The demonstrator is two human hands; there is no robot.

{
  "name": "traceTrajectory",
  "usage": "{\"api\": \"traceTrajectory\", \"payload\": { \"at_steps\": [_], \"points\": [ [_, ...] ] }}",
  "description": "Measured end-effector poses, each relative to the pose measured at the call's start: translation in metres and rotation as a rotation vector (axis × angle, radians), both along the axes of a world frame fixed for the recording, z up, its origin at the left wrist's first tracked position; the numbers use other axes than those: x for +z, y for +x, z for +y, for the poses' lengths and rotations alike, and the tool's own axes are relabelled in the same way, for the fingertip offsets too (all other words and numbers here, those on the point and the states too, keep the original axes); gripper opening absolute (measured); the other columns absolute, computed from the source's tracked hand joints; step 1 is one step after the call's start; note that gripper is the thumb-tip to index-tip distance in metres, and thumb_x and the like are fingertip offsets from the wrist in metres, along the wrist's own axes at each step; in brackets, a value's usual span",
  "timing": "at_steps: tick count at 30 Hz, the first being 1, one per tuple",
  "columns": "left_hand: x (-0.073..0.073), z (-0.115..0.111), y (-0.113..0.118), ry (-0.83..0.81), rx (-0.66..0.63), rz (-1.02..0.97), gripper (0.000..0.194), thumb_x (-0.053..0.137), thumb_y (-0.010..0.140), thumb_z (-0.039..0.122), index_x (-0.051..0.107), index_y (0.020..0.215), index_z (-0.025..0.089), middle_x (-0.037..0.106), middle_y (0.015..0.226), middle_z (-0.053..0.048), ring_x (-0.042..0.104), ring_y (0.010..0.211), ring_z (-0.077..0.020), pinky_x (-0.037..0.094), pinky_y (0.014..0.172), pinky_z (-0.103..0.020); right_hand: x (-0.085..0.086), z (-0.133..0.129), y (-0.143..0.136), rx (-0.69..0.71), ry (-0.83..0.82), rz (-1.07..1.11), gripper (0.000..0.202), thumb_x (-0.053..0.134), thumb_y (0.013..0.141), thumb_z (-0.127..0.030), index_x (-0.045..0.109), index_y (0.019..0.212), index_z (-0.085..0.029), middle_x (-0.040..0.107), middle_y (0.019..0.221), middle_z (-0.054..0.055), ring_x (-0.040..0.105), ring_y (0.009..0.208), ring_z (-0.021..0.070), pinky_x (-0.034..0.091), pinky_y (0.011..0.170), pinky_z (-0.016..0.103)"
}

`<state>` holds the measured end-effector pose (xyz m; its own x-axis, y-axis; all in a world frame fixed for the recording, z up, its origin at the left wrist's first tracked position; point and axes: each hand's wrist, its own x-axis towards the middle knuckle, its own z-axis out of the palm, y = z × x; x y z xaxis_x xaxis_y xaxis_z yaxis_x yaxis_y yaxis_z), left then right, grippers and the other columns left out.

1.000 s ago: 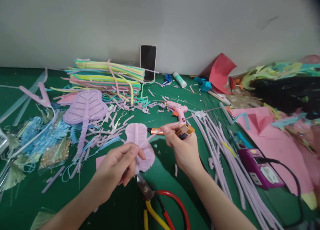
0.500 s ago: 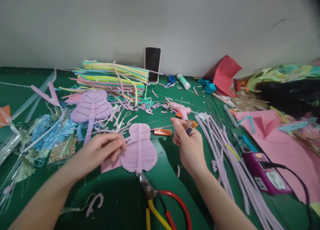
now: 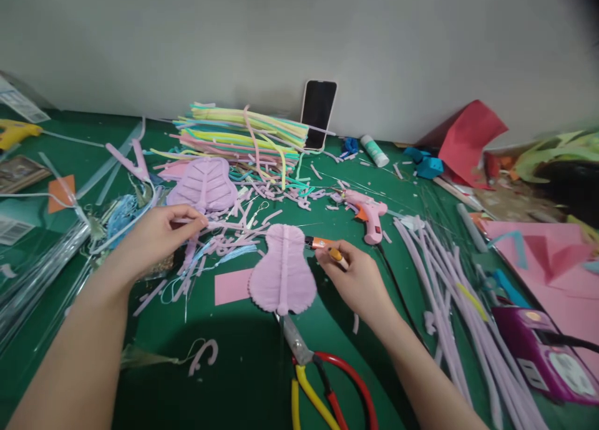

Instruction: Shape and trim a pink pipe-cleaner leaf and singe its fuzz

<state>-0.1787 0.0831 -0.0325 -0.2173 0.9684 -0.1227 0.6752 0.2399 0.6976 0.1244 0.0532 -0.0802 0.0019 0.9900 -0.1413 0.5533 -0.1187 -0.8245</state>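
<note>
My left hand (image 3: 161, 239) hovers over lilac scraps, thumb and fingers pressed together; what they pinch, if anything, I cannot make out. Curled fingers of my right hand (image 3: 353, 277) hold a small stick-like thing with a yellow-brown end (image 3: 337, 256), mostly hidden. Those fingertips meet the end of an orange lighter (image 3: 319, 243). Between the hands is a lilac fuzzy gourd-shaped fan (image 3: 283, 271) with a raised middle rib. Red-and-yellow-handled scissors (image 3: 299, 349) lie just below it. Behind my left hand sits a lilac leaf-shaped piece (image 3: 206, 183).
A pink glue gun (image 3: 367, 210) rests beyond my right hand. Lilac pipe cleaners (image 3: 449, 293) and a purple device (image 3: 545, 352) lie to the right. Coloured pipe cleaners (image 3: 243, 130) are stacked at the back beside a phone (image 3: 319, 115). A tassel (image 3: 147, 357) lies front left.
My left hand has moved away from the gourd-shaped fan, left and up over the scraps. My right hand has come down to the lighter. The view has swung left.
</note>
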Motion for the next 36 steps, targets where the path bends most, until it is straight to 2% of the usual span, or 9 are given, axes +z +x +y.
{"api": "traceTrajectory", "payload": {
  "at_steps": [6, 11, 14, 17, 22, 26, 29, 32, 36],
  "points": [
    [0.002, 0.002, -0.002, 0.029, 0.143, -0.102, 0.027, 0.072, 0.071, 0.043, 0.069, 0.076, 0.016, 0.053, 0.057, 0.007, 0.037, 0.051, -0.0076, 0.025, 0.051, -0.021, -0.004, -0.008, -0.008, 0.096, -0.045, 0.086, 0.01, 0.049, 0.084, -0.027, 0.046, 0.093, -0.026, 0.07, 0.07, 0.0, 0.067, 0.066, 0.0224, 0.046, 0.062, 0.03],
    [0.01, -0.001, 0.011, 0.103, 0.222, -0.303, 0.027, 0.075, 0.077, 0.039, 0.068, 0.074, 0.013, 0.05, 0.057, 0.007, 0.033, 0.055, -0.0033, 0.022, 0.054, -0.018, -0.003, -0.006, -0.008, 0.141, -0.016, -0.046, 0.019, 0.047, 0.078, -0.016, 0.056, 0.092, -0.023, 0.073, 0.071, 0.002, 0.069, 0.065, 0.0233, 0.045, 0.06, 0.03],
    [0.004, 0.002, 0.017, 0.191, 0.241, -0.558, 0.025, 0.082, 0.072, 0.032, 0.066, 0.07, 0.013, 0.053, 0.059, 0.004, 0.041, 0.056, -0.0051, 0.023, 0.047, -0.018, -0.001, -0.005, -0.011, 0.169, 0.023, -0.108, 0.018, 0.051, 0.074, -0.015, 0.064, 0.083, -0.023, 0.075, 0.074, 0.003, 0.069, 0.064, 0.0215, 0.043, 0.057, 0.027],
    [-0.008, 0.004, 0.028, 0.24, 0.204, -0.601, 0.025, 0.07, 0.084, 0.041, 0.069, 0.088, 0.016, 0.067, 0.083, -0.002, 0.053, 0.065, -0.0082, 0.034, 0.048, -0.017, -0.002, -0.004, -0.017, 0.108, 0.088, -0.085, 0.016, 0.056, 0.073, -0.017, 0.069, 0.082, -0.022, 0.075, 0.071, 0.002, 0.066, 0.059, 0.0195, 0.041, 0.054, 0.025],
    [-0.026, -0.009, 0.062, 0.151, 0.034, -0.439, 0.026, 0.078, 0.075, 0.037, 0.075, 0.093, 0.019, 0.071, 0.073, -0.001, 0.062, 0.065, -0.0155, 0.046, 0.056, -0.024, -0.011, -0.005, -0.031, -0.007, 0.179, -0.04, 0.016, 0.059, 0.078, -0.024, 0.073, 0.085, -0.021, 0.072, 0.062, 0.002, 0.061, 0.049, 0.0178, 0.039, 0.048, 0.026],
    [-0.042, -0.016, 0.081, 0.273, -0.236, -0.013, 0.032, 0.062, 0.09, 0.029, 0.068, 0.121, 0.022, 0.075, 0.089, -0.003, 0.067, 0.081, -0.0193, 0.051, 0.076, -0.032, -0.018, -0.006, -0.035, 0.055, 0.202, -0.086, 0.022, 0.059, 0.081, -0.022, 0.076, 0.094, -0.023, 0.077, 0.074, 0.004, 0.068, 0.059, 0.0202, 0.045, 0.056, 0.027],
    [-0.055, -0.014, 0.081, 0.419, -0.391, 0.254, 0.023, 0.06, 0.091, 0.024, 0.074, 0.11, 0.022, 0.073, 0.095, -0.007, 0.064, 0.094, -0.0241, 0.049, 0.087, -0.039, -0.018, -0.006, -0.035, 0.118, 0.195, -0.127, 0.03, 0.056, 0.082, -0.018, 0.075, 0.105, -0.024, 0.08, 0.092, 0.006, 0.073, 0.075, 0.0237, 0.05, 0.066, 0.031],
    [-0.062, -0.01, 0.076, 0.471, -0.436, 0.39, 0.022, 0.057, 0.094, 0.024, 0.076, 0.102, 0.02, 0.071, 0.094, -0.009, 0.063, 0.092, -0.0251, 0.049, 0.085, -0.041, -0.018, -0.006, -0.033, 0.141, 0.178, -0.149, 0.03, 0.057, 0.082, -0.019, 0.075, 0.106, -0.024, 0.079, 0.097, 0.007, 0.074, 0.081, 0.0263, 0.051, 0.07, 0.033],
    [-0.063, -0.008, 0.075, 0.47, -0.429, 0.405, 0.024, 0.055, 0.095, 0.023, 0.075, 0.106, 0.017, 0.073, 0.096, -0.011, 0.062, 0.093, -0.027, 0.049, 0.085, -0.043, -0.018, -0.006, -0.032, 0.108, 0.17, -0.104, 0.028, 0.059, 0.078, -0.017, 0.076, 0.1, -0.024, 0.08, 0.092, 0.006, 0.074, 0.079, 0.0255, 0.051, 0.069, 0.032]
  ]
}}
